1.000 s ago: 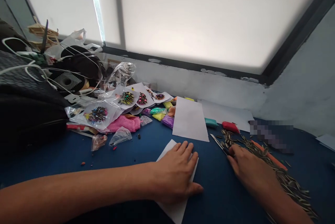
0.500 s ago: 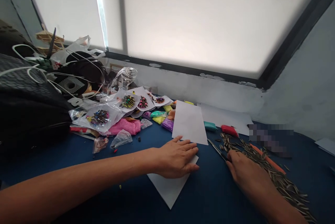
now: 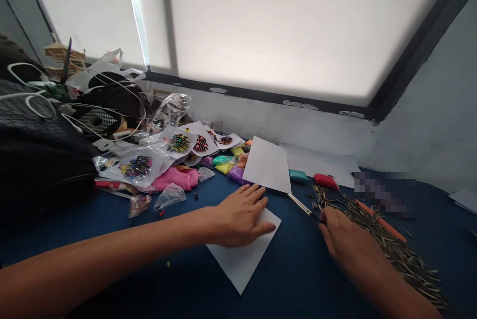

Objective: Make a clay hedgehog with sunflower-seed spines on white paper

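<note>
My left hand [image 3: 238,217] lies flat with spread fingers on a white folded or cut paper piece [image 3: 242,264], covering its upper left part. In my right hand [image 3: 348,234] is a knife [image 3: 301,204] with a narrow pale blade and a dark handle, pointing up and to the left. The blade's tip meets the lower right corner of a larger white paper sheet [image 3: 268,162]. Striped sunflower seeds [image 3: 402,254] lie beside and beyond my right hand, with an orange stick-like tool [image 3: 383,222] across them.
A teal packet [image 3: 298,176] and a red packet [image 3: 326,181] lie behind the seeds. At left are papers with colored seed clusters [image 3: 137,167], a pink cloth-like piece [image 3: 173,180] and plastic bags [image 3: 169,197]. A black bag [image 3: 44,155] and cables stand at far left.
The larger sheet has slid away toward the wall, the knife tip at its corner. My left hand has shifted slightly left, baring more of the smaller paper's right side.
</note>
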A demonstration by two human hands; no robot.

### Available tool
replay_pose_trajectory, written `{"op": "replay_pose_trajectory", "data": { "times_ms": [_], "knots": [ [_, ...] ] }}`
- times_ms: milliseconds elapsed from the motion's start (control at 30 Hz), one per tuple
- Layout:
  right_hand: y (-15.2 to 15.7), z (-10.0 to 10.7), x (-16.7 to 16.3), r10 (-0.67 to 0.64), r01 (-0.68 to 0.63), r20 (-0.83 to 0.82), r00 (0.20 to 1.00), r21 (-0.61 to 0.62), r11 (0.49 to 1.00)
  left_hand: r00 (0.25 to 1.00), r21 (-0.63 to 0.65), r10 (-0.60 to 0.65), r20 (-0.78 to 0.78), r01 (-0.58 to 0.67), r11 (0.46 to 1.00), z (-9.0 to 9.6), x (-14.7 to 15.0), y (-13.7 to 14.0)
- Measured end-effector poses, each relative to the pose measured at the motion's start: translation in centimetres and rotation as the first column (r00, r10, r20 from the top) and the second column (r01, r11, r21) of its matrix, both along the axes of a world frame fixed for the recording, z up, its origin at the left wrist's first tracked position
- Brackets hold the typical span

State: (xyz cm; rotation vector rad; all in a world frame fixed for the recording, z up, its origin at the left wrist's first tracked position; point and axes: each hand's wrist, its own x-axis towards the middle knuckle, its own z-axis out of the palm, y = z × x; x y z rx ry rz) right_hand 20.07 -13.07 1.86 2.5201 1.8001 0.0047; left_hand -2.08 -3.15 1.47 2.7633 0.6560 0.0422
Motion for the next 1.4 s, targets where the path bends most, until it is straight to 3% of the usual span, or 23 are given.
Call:
{"op": "replay_pose_trajectory", "data": {
  "times_ms": [167, 467, 533, 700, 833, 1000, 1167, 1400],
  "knots": [
    [0.1, 0.1, -0.2, 0.003, -0.004, -0.065, 0.998, -0.029, 1.0, 1.0, -0.075, -0.005, 0.005, 0.005, 0.997, -1.0, -1.2, -2.0],
    [0.2, 0.4, 0.0, 0.027, -0.035, -0.115, 0.993, -0.075, 0.997, 0.973, -0.073, -0.228, 0.016, 0.229, 0.971, 0.6, -0.9, -0.2],
    [0.2, 0.3, 0.2, 0.043, -0.052, -0.125, 0.991, -0.066, 0.996, 0.983, -0.058, -0.181, 0.036, 0.183, 0.981, 0.4, -1.0, -0.5],
    [0.2, 0.1, 0.4, 0.081, -0.086, -0.166, 0.983, -0.024, 0.996, 0.995, -0.048, 0.095, 0.041, -0.093, 0.994, -1.3, -1.4, -1.3],
    [0.1, 0.2, 0.2, 0.09, -0.093, -0.174, 0.981, -0.008, 0.996, 0.997, -0.047, 0.01, 0.072, -0.007, 0.999, -2.2, -1.3, -0.8],
    [0.1, 0.6, 0.2, 0.067, -0.073, -0.16, 0.985, -0.032, 0.997, 0.978, -0.037, -0.155, 0.139, 0.162, 0.986, -1.7, -1.0, 0.3],
    [0.2, 0.5, 0.3, 0.066, -0.072, -0.142, 0.988, -0.043, 0.996, 0.993, -0.041, -0.086, 0.082, 0.09, 0.995, -1.7, -1.1, 0.7],
    [0.3, -0.1, 0.1, 0.094, -0.095, -0.146, 0.985, 0.002, 0.995, 0.991, -0.033, 0.035, 0.133, -0.031, 0.999, -2.6, -1.2, 0.3]
  ]
}}
